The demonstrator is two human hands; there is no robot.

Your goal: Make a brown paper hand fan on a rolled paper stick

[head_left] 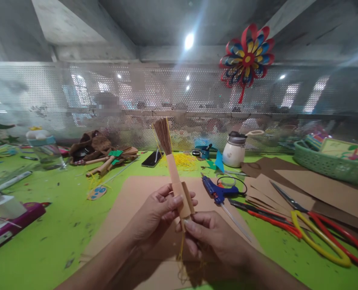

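Note:
My left hand (157, 215) and my right hand (210, 237) together hold a small handmade paper broom (173, 169) upright over a brown cardboard sheet (130, 201). The broom has a fan of thin brown strips at the top and a rolled tan paper handle. A strip of brown paper wraps the lower handle under my left thumb and fingers. My right fingers pinch the handle's bottom end, where yellow threads hang down.
On the green table lie a blue glue gun (218, 192), red scissors (338, 231) and yellow scissors (314, 237) on the right, brown paper sheets (317, 189), a green basket (332, 163), a white jar (234, 151), a phone (151, 159), yellow shreds (183, 161), a clear bottle (44, 149) and a magenta case (12, 221). A paper pinwheel (247, 58) hangs on the mesh screen.

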